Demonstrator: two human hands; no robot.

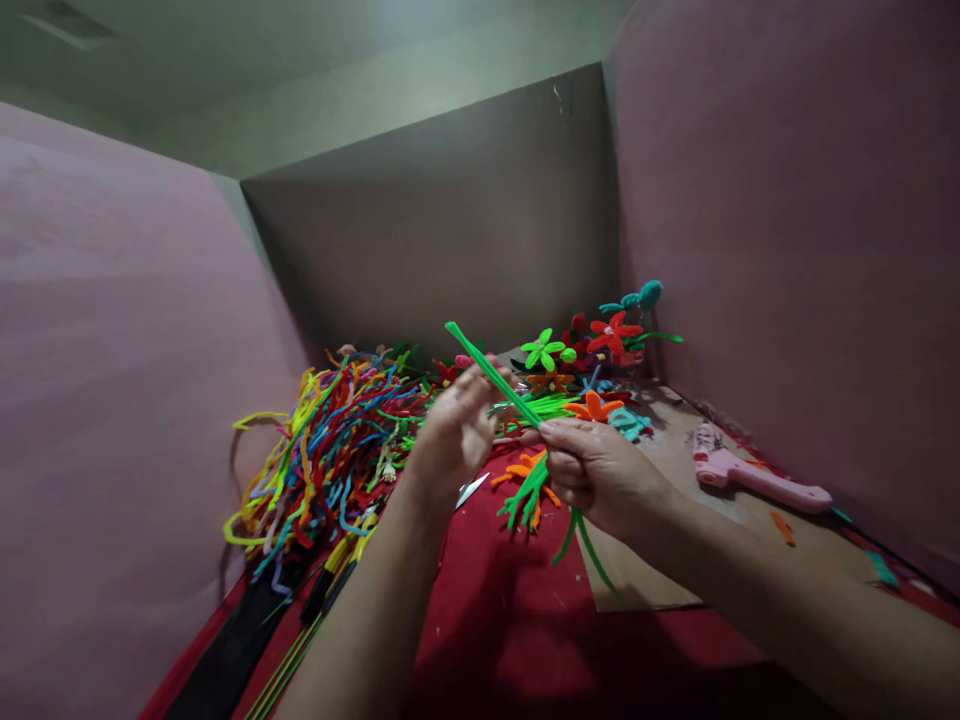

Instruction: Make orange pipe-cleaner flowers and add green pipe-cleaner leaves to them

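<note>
My right hand [600, 470] is closed around a few bright green pipe cleaners [491, 372]. They point up and left as a straight bundle, and loose ends hang below my fist. My left hand [461, 415] is beside the upper part of the bundle, its fingers stretched out and apart. Whether those fingers touch the stems I cannot tell. Under my right hand lies an orange pipe-cleaner flower [512, 472] with a clump of short green pieces [529, 500] against it. More green pipe cleaners [551, 408] lie behind my hands.
A tangled heap of coloured pipe cleaners [337, 450] fills the left side. A pink glue gun [757, 480] rests on cardboard [637, 575] at right. Finished flowers [615, 335] stand at the back. Yellow-and-black handled tools [337, 560] lie near my left forearm. Panels [450, 240] enclose the red-covered table.
</note>
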